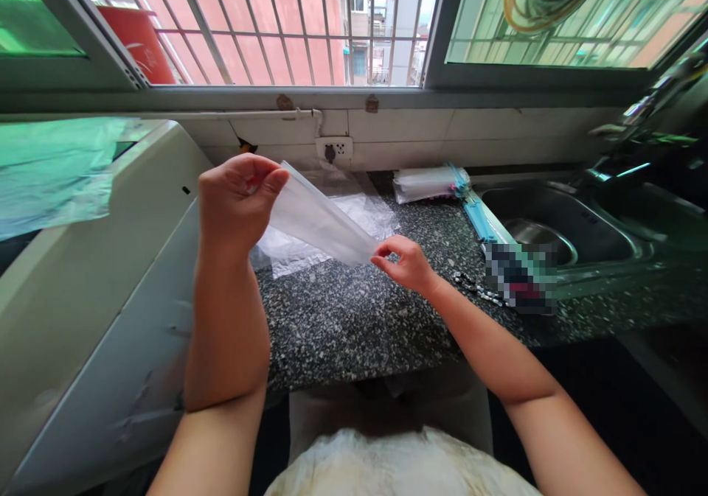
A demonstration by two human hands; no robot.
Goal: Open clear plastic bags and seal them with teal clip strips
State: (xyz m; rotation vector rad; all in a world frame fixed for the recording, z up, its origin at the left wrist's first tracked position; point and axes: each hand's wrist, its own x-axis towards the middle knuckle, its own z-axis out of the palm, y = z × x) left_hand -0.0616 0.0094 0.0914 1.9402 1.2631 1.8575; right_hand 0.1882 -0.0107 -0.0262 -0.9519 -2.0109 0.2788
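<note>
Smooth, translucent plastic sheet (326, 219) at centre; speckled, stone-like desk (354, 326), lower centre; shiny metal sink (580, 219), right.

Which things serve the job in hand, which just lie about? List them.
In use:
- translucent flat plastic strip between left hand and right hand
- probably, crumpled clear plastic film

Apparently lying about:
- red plastic bucket
- round metal bowl
- green plastic sheet

A: "Where does the head camera look from?"
B: "Above the shirt (401, 466) — facing forward and down, across the counter (354, 326) toward the window frame (436, 65)."
A: "How near?"
B: "Close to the left hand (240, 192) and right hand (406, 262); the frame lies farther."
</note>
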